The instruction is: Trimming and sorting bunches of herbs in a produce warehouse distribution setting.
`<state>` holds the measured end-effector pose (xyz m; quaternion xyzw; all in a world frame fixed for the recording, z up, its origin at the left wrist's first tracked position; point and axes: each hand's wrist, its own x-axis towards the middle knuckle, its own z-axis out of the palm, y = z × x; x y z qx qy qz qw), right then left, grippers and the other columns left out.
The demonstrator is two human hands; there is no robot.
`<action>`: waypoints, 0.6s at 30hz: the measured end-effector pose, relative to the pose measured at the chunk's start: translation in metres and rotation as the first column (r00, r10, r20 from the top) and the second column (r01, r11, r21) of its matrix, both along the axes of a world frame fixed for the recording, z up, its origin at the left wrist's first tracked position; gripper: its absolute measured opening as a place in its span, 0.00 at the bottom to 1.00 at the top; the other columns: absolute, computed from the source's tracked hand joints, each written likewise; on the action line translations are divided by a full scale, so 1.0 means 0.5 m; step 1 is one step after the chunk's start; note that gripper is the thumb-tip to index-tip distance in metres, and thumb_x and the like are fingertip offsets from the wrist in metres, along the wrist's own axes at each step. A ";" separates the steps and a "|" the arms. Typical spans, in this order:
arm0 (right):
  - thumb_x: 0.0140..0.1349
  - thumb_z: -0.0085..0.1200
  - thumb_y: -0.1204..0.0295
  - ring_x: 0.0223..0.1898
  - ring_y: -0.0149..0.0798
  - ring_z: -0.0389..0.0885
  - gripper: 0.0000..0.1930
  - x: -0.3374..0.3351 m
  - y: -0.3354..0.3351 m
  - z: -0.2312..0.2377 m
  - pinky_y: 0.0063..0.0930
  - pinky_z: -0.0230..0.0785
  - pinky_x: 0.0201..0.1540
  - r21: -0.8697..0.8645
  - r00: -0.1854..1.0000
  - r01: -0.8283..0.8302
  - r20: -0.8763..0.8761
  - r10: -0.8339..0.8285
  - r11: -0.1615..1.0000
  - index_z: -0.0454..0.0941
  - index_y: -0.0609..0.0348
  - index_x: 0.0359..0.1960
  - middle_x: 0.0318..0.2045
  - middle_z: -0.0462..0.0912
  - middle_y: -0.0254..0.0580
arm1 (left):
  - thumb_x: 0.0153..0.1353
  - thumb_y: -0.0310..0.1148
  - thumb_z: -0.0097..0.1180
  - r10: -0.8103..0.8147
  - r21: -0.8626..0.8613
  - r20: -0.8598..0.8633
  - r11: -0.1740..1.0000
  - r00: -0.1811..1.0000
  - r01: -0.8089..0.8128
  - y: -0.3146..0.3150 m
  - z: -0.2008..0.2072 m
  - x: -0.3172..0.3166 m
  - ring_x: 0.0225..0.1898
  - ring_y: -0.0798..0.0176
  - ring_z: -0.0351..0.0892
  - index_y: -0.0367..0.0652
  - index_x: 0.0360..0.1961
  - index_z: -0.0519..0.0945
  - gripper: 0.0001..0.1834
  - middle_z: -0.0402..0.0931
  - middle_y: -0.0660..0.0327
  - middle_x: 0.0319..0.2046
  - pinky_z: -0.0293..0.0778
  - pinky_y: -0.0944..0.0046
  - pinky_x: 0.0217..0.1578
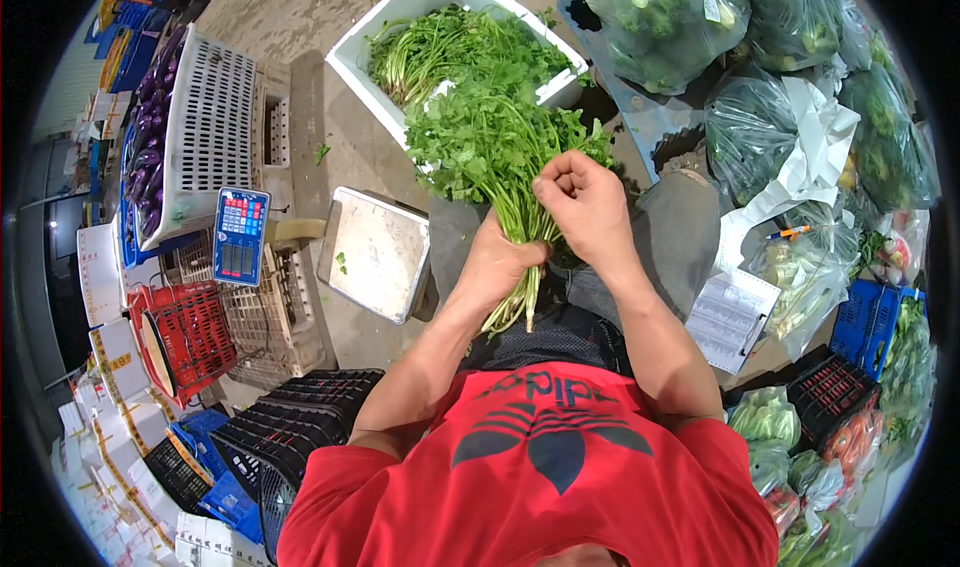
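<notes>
My left hand point(505, 257) is wrapped round the stems of a bunch of coriander point(500, 152). Its leaves point away from me and its cut stem ends toward my lap. Beside the bunch, on its right, my right hand point(585, 202) is closed with the fingers curled in. Whether a stem or leaf is between those fingers is hidden. Just beyond the leaves stands a white foam box point(365, 52), with more of the same greens point(430, 52) piled inside. The front leaves of the held bunch overlap the near rim of the box.
Left of my legs is a scale platform point(375, 257) with a blue keypad display point(240, 237). A white crate point(210, 127) of eggplants point(155, 137) stands farther left, above a red basket point(185, 337). On the right are bagged vegetables point(665, 27) and a clipboard with paper point(732, 317).
</notes>
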<state>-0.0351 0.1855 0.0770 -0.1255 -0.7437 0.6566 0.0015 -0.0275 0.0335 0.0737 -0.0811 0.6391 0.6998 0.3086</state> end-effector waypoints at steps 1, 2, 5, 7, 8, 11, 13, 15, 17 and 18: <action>0.63 0.60 0.73 0.23 0.22 0.72 0.06 -0.002 0.006 -0.011 0.21 0.66 0.27 -0.202 0.997 0.000 0.070 0.015 0.979 0.80 0.63 0.34 0.22 0.79 0.29 | 0.49 0.14 0.57 0.036 0.026 0.052 0.999 0.998 -0.037 0.000 0.006 0.001 0.30 0.71 0.79 0.39 0.51 0.75 0.24 0.78 0.66 0.37 0.76 0.69 0.28; 0.63 0.60 0.73 0.23 0.22 0.72 0.06 0.001 0.013 -0.020 0.21 0.66 0.27 -0.200 0.997 -0.001 0.071 0.016 0.980 0.80 0.63 0.34 0.22 0.79 0.29 | 0.50 0.14 0.57 0.018 0.066 0.050 0.998 0.999 -0.021 0.000 0.008 0.000 0.27 0.71 0.78 0.39 0.51 0.76 0.24 0.79 0.65 0.36 0.76 0.69 0.25; 0.66 0.57 0.73 0.26 0.22 0.71 0.04 0.009 0.028 -0.019 0.17 0.65 0.32 -0.457 0.991 -0.021 0.112 0.080 0.889 0.77 0.60 0.35 0.26 0.76 0.27 | 0.52 0.16 0.60 -0.001 0.110 0.091 0.994 0.996 -0.009 -0.007 0.012 -0.003 0.28 0.69 0.80 0.38 0.53 0.75 0.24 0.78 0.65 0.35 0.78 0.68 0.25; 0.67 0.56 0.73 0.29 0.23 0.73 0.04 0.022 0.026 -0.019 0.19 0.66 0.35 -0.509 0.997 -0.018 0.052 0.052 0.860 0.77 0.60 0.37 0.29 0.78 0.29 | 0.53 0.17 0.61 0.018 0.163 0.117 0.986 0.993 -0.037 -0.018 -0.006 0.001 0.26 0.68 0.80 0.37 0.54 0.75 0.25 0.78 0.64 0.34 0.78 0.68 0.24; 0.68 0.56 0.73 0.33 0.23 0.74 0.05 0.029 0.025 -0.020 0.20 0.67 0.39 -0.560 1.000 -0.019 -0.008 0.017 0.828 0.76 0.61 0.39 0.33 0.80 0.31 | 0.54 0.18 0.62 0.048 0.220 0.184 0.971 0.982 -0.089 -0.021 -0.010 0.002 0.25 0.68 0.80 0.37 0.53 0.75 0.24 0.79 0.63 0.34 0.78 0.68 0.24; 0.71 0.55 0.71 0.40 0.26 0.75 0.06 0.066 0.034 -0.022 0.25 0.69 0.47 -0.682 0.993 -0.084 -0.116 0.006 0.727 0.76 0.60 0.43 0.40 0.82 0.36 | 0.58 0.26 0.66 0.017 0.407 0.312 0.901 0.950 -0.150 -0.030 -0.009 -0.001 0.24 0.65 0.79 0.38 0.53 0.75 0.22 0.79 0.60 0.32 0.75 0.65 0.24; 0.72 0.55 0.70 0.44 0.29 0.77 0.07 0.094 0.038 -0.010 0.28 0.70 0.52 -0.577 0.993 -0.085 -0.119 0.019 0.812 0.75 0.60 0.44 0.43 0.83 0.38 | 0.58 0.34 0.69 0.016 0.491 0.357 0.847 0.934 -0.202 -0.040 -0.025 0.003 0.25 0.61 0.79 0.38 0.52 0.75 0.23 0.78 0.59 0.31 0.74 0.63 0.24; 0.69 0.55 0.75 0.46 0.35 0.80 0.04 0.117 0.038 0.002 0.34 0.72 0.53 -0.444 0.984 -0.131 -0.166 0.063 0.886 0.75 0.60 0.41 0.42 0.84 0.40 | 0.58 0.37 0.70 0.008 0.560 0.367 0.796 0.930 -0.228 -0.041 -0.046 -0.001 0.25 0.62 0.79 0.38 0.49 0.77 0.23 0.79 0.58 0.30 0.74 0.63 0.25; 0.62 0.56 0.80 0.47 0.44 0.82 0.05 0.118 0.046 0.035 0.39 0.73 0.54 -0.036 0.883 -0.292 -0.395 0.255 0.956 0.75 0.59 0.38 0.40 0.84 0.43 | 0.60 0.37 0.67 0.061 0.407 0.349 0.889 0.935 -0.210 -0.038 -0.048 -0.009 0.25 0.62 0.79 0.38 0.44 0.79 0.17 0.80 0.58 0.30 0.76 0.64 0.26; 0.56 0.55 0.82 0.47 0.51 0.82 0.08 0.122 0.043 0.051 0.42 0.74 0.54 0.063 0.844 -0.324 -0.431 0.319 0.944 0.74 0.60 0.36 0.38 0.84 0.45 | 0.61 0.36 0.66 0.124 0.297 0.336 0.927 0.934 -0.230 -0.032 -0.050 -0.009 0.25 0.63 0.80 0.38 0.42 0.79 0.15 0.80 0.58 0.30 0.76 0.64 0.26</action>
